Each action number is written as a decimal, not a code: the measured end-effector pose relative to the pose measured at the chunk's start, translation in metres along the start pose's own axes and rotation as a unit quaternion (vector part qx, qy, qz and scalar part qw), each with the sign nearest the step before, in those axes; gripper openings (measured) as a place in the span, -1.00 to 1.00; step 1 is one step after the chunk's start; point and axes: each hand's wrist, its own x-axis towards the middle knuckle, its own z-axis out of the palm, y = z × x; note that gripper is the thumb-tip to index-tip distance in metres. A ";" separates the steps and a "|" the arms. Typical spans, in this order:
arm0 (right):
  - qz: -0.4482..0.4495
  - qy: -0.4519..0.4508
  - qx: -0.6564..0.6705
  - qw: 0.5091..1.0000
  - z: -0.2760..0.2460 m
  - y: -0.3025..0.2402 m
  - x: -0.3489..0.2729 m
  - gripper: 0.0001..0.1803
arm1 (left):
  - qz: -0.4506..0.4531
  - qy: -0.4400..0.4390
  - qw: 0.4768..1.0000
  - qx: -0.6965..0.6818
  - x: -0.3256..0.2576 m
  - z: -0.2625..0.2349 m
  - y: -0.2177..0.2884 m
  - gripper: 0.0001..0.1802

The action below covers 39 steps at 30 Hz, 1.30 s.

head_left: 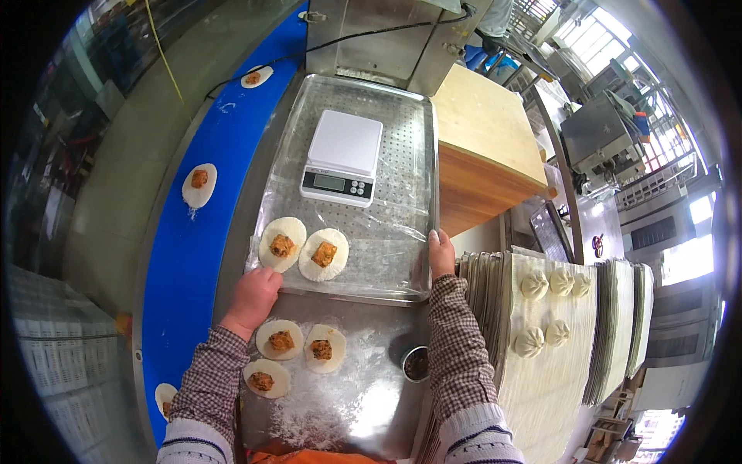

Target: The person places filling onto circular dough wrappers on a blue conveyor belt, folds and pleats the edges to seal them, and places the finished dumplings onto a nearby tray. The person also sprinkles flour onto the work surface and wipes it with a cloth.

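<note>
Belt (189,255): blue, along the left; four filled wrappers on it, one only partly in view at the lower edge.
Tray (386,255): perforated steel, film-covered, on the floured table (363,402).
Boards (572,363): right of table; six pleated buns.
Scale (342,157): one, white, at tray centre.
Wrappers, tray (282,243): two, filled, at near-left corner.
Wrappers, table (280,339): three, filled, just below tray's near edge.
Left hand (252,300): clenched on tray's near-left edge, fingers curled under; tray wrappers just beyond knuckles.
Right hand (441,254): grasping tray's near-right edge, thumb on top.
Cup (416,363): one, dark filling, beside right wrist.
</note>
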 end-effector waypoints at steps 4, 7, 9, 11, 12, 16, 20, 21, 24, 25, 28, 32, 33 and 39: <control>0.010 -0.016 0.045 0.999 0.000 -0.007 -0.001 -0.60 | 0.000 0.024 0.999 0.036 0.007 0.004 0.001 -0.95; -0.110 0.082 -0.070 0.988 0.004 -0.016 -0.005 -0.43 | -0.010 -0.005 0.998 0.055 0.007 -0.006 0.004 -0.91; -0.219 0.088 -0.143 0.961 0.002 -0.065 -0.012 -0.28 | -0.016 0.016 0.999 0.038 0.000 -0.022 0.011 -0.82; -0.250 0.028 -0.193 0.948 0.016 -0.098 -0.016 -0.16 | -0.022 0.021 0.999 0.019 -0.006 -0.030 0.017 -0.73; -0.234 -0.041 -0.200 0.950 0.034 -0.110 -0.010 -0.11 | -0.035 0.019 0.999 0.014 -0.010 -0.034 0.017 -0.69; -0.254 -0.093 -0.303 0.914 0.080 -0.152 0.015 -0.05 | -0.079 0.030 0.996 -0.009 -0.020 -0.040 0.017 -0.68; -0.260 -0.053 -0.308 0.914 0.110 -0.171 0.042 -0.10 | -0.110 0.061 0.991 -0.038 -0.040 -0.046 0.016 -0.69; -0.263 -0.044 -0.304 0.915 0.119 -0.175 0.048 -0.12 | -0.121 0.061 0.990 -0.037 -0.046 -0.047 0.016 -0.69; -0.215 -0.067 -0.294 0.929 0.133 -0.195 0.043 -0.18 | -0.161 0.064 0.984 -0.046 -0.068 -0.047 0.016 -0.70; -0.240 -0.036 -0.281 0.929 0.138 -0.187 0.046 -0.17 | -0.167 0.069 0.982 -0.055 -0.073 -0.047 0.015 -0.71; -0.247 0.012 -0.256 0.935 0.148 -0.180 0.042 -0.13 | -0.213 0.109 0.970 -0.041 -0.101 -0.058 0.010 -0.71; -0.354 0.019 -0.203 0.913 0.134 -0.190 0.011 -0.27 | -0.412 0.228 0.881 -0.041 -0.160 -0.089 -0.030 -0.65; -0.355 -0.032 -0.169 0.919 0.137 -0.197 0.000 -0.31 | -0.480 0.255 0.836 -0.073 -0.173 -0.098 -0.046 -0.61; -0.388 -0.307 -0.018 0.869 0.187 -0.251 -0.081 -0.63 | -0.588 0.160 0.781 -0.137 -0.198 -0.096 -0.105 -0.29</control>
